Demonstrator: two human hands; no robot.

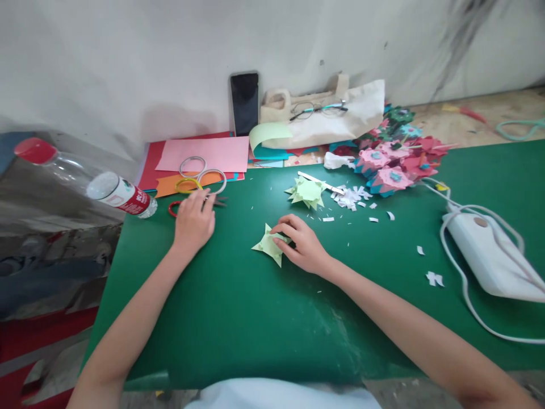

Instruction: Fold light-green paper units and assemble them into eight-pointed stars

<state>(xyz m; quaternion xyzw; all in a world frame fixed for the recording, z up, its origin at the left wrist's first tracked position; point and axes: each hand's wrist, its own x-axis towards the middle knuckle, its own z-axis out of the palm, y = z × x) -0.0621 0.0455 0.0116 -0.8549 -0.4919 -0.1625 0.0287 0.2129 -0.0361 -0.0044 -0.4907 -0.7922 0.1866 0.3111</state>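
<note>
My left hand [195,220] is closed over a pair of scissors [220,201], fingers bent around their middle. Their blades point right, and red and yellow loops show beside the hand. My right hand [301,243] has its thumb and fingers on the right side of a light green paper star [269,245], which lies on the table with its points spread. The fingers cover part of it. Just behind sits a layered light green paper flower [307,192], apart from both hands. A narrow white strip [332,185] lies beside it, near a heap of white paper scraps [351,197].
On the green table [221,318], colored paper sheets [204,152] and two tape rolls [212,182] lie behind my left hand. A bottle [123,196] leans at left. A phone [245,105], cloth bag [361,111] and glasses [319,109] line the wall. Paper flowers [392,176] and a white corded device [489,250] occupy the right.
</note>
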